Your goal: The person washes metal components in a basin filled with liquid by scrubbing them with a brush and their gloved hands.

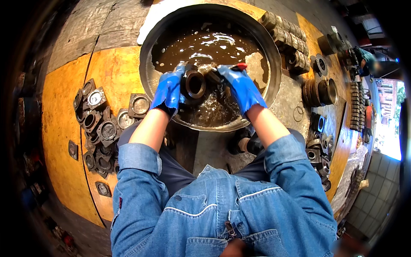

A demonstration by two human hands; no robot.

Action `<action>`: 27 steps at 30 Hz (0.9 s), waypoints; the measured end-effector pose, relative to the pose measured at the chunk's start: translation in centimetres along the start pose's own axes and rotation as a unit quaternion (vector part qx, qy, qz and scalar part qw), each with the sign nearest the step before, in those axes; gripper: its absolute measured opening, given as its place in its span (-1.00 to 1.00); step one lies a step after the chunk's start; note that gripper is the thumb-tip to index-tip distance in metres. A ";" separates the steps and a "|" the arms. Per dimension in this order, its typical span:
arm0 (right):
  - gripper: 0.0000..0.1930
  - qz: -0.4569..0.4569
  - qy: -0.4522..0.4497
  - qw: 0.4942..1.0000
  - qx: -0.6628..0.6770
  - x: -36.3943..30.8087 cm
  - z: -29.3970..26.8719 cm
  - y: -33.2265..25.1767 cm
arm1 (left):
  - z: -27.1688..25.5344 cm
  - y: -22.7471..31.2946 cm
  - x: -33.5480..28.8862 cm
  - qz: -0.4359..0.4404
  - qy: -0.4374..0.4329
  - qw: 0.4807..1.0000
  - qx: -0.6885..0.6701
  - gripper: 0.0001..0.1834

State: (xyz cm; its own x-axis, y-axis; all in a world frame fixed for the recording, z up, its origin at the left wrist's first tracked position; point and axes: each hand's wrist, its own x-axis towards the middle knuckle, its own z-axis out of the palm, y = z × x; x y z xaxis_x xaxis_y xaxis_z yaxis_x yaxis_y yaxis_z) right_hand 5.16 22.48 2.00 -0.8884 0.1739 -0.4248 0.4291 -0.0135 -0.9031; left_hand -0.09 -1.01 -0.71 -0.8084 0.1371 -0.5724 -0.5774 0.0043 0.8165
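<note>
Both my hands wear blue rubber gloves over a large round metal basin (pixel 275 64) of brown, bubbly liquid (pixel 180 47). My left hand (pixel 170 85) is closed on the side of a dark metal part with a round hole, a bearing housing (pixel 195 84) by its look, wet and held above the liquid. Closed too is my right hand (pixel 239 83), around a red-handled tool (pixel 240 67). The tool's other end, beside the housing, is too blurred to make out. Liquid ripples and splashes below the housing.
On the yellow board to my left lies a heap of square metal housings (pixel 107 130). Rows of stacked metal rings (pixel 287 36) stand beyond the basin's right side, with larger rings (pixel 319 92) nearer. Thin loose rings (pixel 298 113) and more housings (pixel 319 156) lie at right.
</note>
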 end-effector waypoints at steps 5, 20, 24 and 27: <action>-0.52 -0.032 -0.048 0.991 -0.124 2.0 4.4 -4.1 | -1.2 -0.2 -0.5 0.057 0.022 0.997 0.045 -0.39; -0.94 -0.365 -0.083 0.825 -0.424 -3.6 6.7 4.7 | -2.4 -2.9 2.8 0.039 -0.040 0.998 -0.016 -0.39; -0.89 -0.274 -0.080 0.790 -0.543 -2.9 4.3 6.6 | -1.9 -0.7 0.9 0.050 -0.017 0.996 0.078 -0.38; -0.75 -0.196 -0.087 0.812 -0.543 -0.4 1.2 6.0 | -1.0 1.6 -1.4 0.063 -0.007 0.986 0.152 -0.37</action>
State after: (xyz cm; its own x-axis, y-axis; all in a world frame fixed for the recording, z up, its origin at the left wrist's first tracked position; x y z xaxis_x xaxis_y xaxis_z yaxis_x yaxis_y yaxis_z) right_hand 7.94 21.14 -3.33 -0.9605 -0.1878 -0.2053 -0.0857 0.9017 -0.4238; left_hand 0.04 -2.15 1.32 -0.8688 0.1703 -0.4650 -0.4088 0.2832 0.8676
